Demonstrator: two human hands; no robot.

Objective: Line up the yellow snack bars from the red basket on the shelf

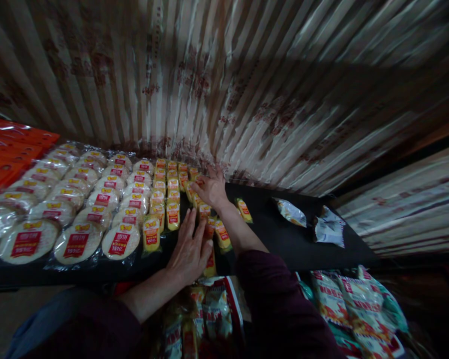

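My left hand [189,248] lies flat with outstretched fingers against the near ends of small yellow snack packs [205,212] on a black shelf [277,244]. Further back, my right hand [212,189] rests over the far packs, fingers spread and its thumb beside one pack; its fingertips are partly hard to make out. Just left of my hands, more yellow packs [173,214] stand in tidy columns. One loose yellow pack [244,210] lies to the right of my right wrist. Parts of the packs under both hands are hidden.
Rows of round wrapped rice crackers [77,242] fill the left, with orange packets [13,149] beyond. Two silvery bags [329,227] lie on the right. Below the shelf are an open bag of packs [217,309] and several snack bags [359,304]. Striped plastic sheeting [209,89] hangs behind.
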